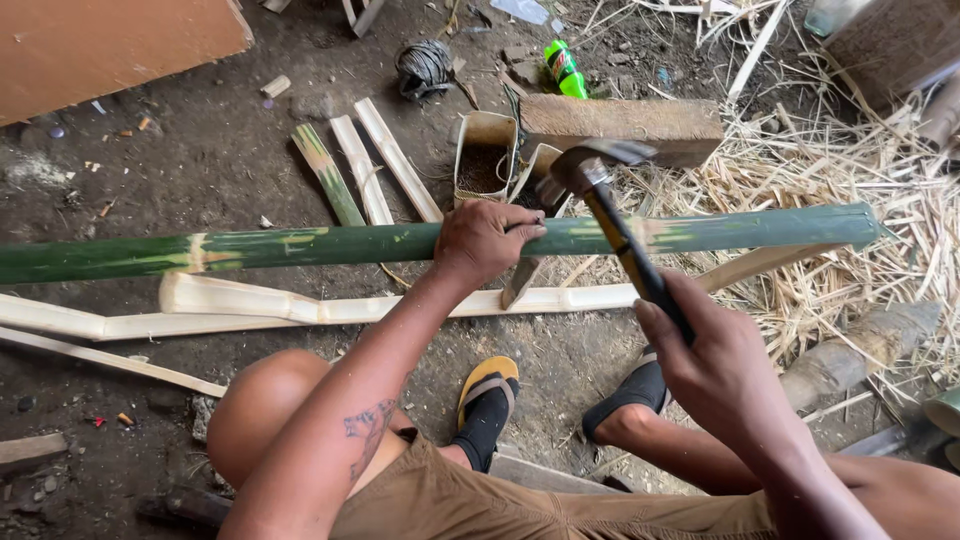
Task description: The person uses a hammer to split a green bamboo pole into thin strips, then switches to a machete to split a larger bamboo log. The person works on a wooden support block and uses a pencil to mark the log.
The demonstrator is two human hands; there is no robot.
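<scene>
A: The left hand (485,243) is wrapped over the green bamboo pole (300,245), which lies across the dirt floor (200,160). The right hand (715,365) holds its grip tight on the hammer (610,205), whose head is raised just above the pole.

B: I'd keep the fingers clear of the strike and pin the pole firmly.

A: Straw (840,290) lies past the pole's right end, split strips (360,165) just behind it.

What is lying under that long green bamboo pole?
Below the green bamboo pole lie pale split bamboo strips on the dirt floor. The left hand grips the pole, hiding what is directly beneath there; a blade pokes out below.
</scene>
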